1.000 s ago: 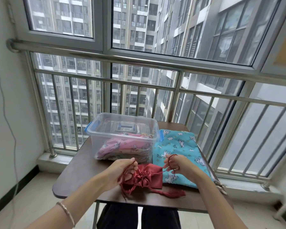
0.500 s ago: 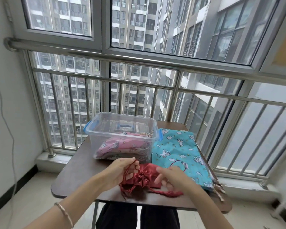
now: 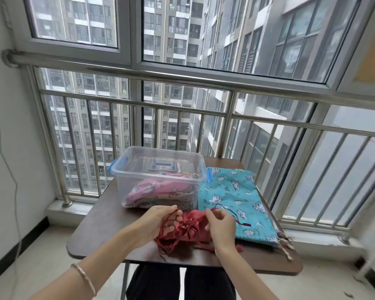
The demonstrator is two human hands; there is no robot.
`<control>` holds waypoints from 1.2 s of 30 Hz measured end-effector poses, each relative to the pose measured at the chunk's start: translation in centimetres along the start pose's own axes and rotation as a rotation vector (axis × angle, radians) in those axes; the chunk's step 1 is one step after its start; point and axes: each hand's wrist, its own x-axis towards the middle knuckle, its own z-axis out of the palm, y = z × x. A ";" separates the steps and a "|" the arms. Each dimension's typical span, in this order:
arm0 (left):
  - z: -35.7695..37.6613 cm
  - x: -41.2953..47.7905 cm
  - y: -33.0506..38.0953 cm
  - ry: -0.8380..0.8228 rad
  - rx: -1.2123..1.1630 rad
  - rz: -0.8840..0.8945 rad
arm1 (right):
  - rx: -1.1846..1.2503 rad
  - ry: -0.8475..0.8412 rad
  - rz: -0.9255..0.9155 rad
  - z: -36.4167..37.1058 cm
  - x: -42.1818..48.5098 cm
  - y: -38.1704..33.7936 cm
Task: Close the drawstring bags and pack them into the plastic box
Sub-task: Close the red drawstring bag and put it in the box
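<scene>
A small red satin drawstring bag (image 3: 189,229) lies at the table's front, its mouth gathered tight. My left hand (image 3: 158,221) pinches the red cord loop on the bag's left side. My right hand (image 3: 220,226) rests on the bag's right end, fingers curled, pinching the other cord, whose dark end (image 3: 246,224) trails over the blue bag. A blue unicorn-print drawstring bag (image 3: 232,198) lies flat to the right. The clear plastic box (image 3: 160,169) with blue latches stands behind, holding a pink unicorn-print bag (image 3: 158,191).
The brown table (image 3: 108,217) is small, with rounded corners. A steel railing (image 3: 182,109) and windows stand directly behind it. The blue bag's tasselled cords (image 3: 285,245) hang at the table's right front edge. My legs are under the table.
My right hand came in from the right to the bag's right end. The cord it held out sideways now lies slack over the blue bag. My left hand stayed at the left cord.
</scene>
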 end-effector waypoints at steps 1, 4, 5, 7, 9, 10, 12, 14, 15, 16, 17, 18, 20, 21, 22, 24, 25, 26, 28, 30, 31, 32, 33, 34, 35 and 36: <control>0.1 -0.1 0.0 0.005 0.014 0.002 | 0.004 0.028 -0.062 0.0 -0.1 -0.3; 0.2 -0.4 0.2 -0.005 0.075 0.021 | 0.006 -0.007 -0.211 0.1 -0.4 -1.1; 0.3 -0.6 0.3 -0.012 0.125 0.051 | 0.017 -0.083 -0.237 0.1 -0.3 -1.3; 0.7 -0.9 0.5 0.017 0.299 0.161 | -0.059 -0.264 -0.294 0.2 -0.2 -1.8; 1.0 -0.9 0.6 0.081 0.492 0.307 | -0.267 -0.432 -0.378 0.1 0.1 -2.4; 1.1 -0.9 0.6 0.108 0.577 0.371 | -0.350 -0.522 -0.402 0.0 0.3 -2.6; 1.1 -0.6 0.8 0.156 0.756 0.484 | -0.468 -0.673 -0.408 0.0 0.3 -3.0; 1.3 -0.5 1.5 0.207 0.939 0.553 | -0.513 -0.763 -0.380 0.0 0.3 -3.2; 1.4 -0.5 1.8 0.246 1.056 0.583 | -0.514 -0.787 -0.365 0.0 0.3 -3.3; 1.7 -0.6 2.2 0.296 1.189 0.600 | -0.510 -0.807 -0.364 0.0 0.2 -3.4; 2.0 -0.7 2.5 0.355 1.304 0.596 | -0.511 -0.821 -0.369 0.0 0.1 -3.4; 2.4 -0.8 2.8 0.419 1.364 0.582 | -0.523 -0.828 -0.380 0.0 0.0 -3.3; 2.9 -0.6 3.1 0.503 1.277 0.552 | -0.545 -0.820 -0.415 0.2 -0.1 -3.2; 2.9 -0.4 3.1 0.497 1.167 0.528 | -0.547 -0.812 -0.415 0.2 -0.1 -3.1; 2.8 0.0 3.0 0.456 1.058 0.492 | -0.526 -0.808 -0.402 0.3 0.0 -3.1; 3.0 0.8 2.5 0.327 0.872 0.407 | -0.461 -0.798 -0.361 0.3 0.2 -3.1; 3.1 1.0 2.2 0.274 0.768 0.377 | -0.427 -0.784 -0.341 0.3 0.3 -3.2; 3.1 1.1 2.0 0.231 0.659 0.358 | -0.388 -0.770 -0.323 0.3 0.3 -3.3; 3.0 1.2 1.7 0.172 0.541 0.333 | -0.324 -0.741 -0.293 0.1 0.4 -3.6; 2.4 1.1 1.5 0.131 0.595 0.326 | -0.271 -0.704 -0.274 -0.1 0.5 -3.9; 2.2 1.1 1.3 0.118 0.633 0.333 | -0.254 -0.683 -0.271 -0.1 0.6 -4.0; 2.0 1.1 1.2 0.116 0.656 0.343 | -0.243 -0.664 -0.269 -0.2 0.6 -4.0; 1.9 1.1 1.1 0.120 0.664 0.360 | -0.228 -0.650 -0.271 -0.2 0.6 -4.1; 1.8 1.2 1.1 0.129 0.667 0.377 | -0.207 -0.635 -0.274 -0.1 0.4 -4.2; 1.8 1.3 1.0 0.137 0.674 0.395 | -0.178 -0.614 -0.274 0.1 0.3 -4.2; 1.8 1.4 1.1 0.147 0.693 0.406 | -0.146 -0.587 -0.274 0.2 0.2 -4.3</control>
